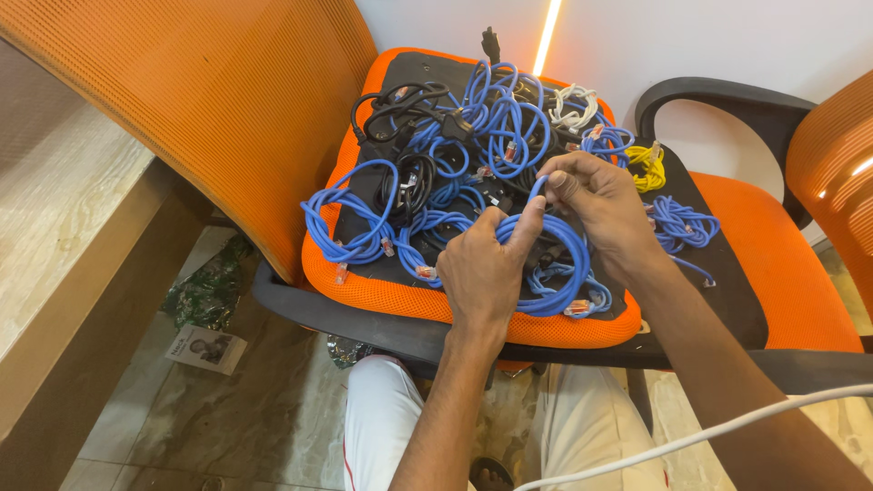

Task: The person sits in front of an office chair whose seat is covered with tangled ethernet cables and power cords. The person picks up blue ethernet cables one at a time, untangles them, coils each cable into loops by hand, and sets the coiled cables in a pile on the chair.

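Observation:
A heap of blue network cables (496, 123) with clear plugs lies on the orange-rimmed chair seat (382, 291), mixed with black cables (409, 177), a white cable (573, 105) and a yellow cable (647, 165). My left hand (486, 268) grips a coiled blue cable (556, 264) at the seat's front, thumb and fingers closed around the loop. My right hand (596, 205) pinches the same blue cable just above, fingertips meeting the left hand's.
An orange mesh chair back (218, 100) rises at the left, a second orange chair (782, 273) with a black armrest (727, 95) at the right. A wooden desk (64, 236) lies left. Green wrapper (209, 291) and a paper (209, 347) lie on the tiled floor. A white cord (691, 436) crosses my right forearm.

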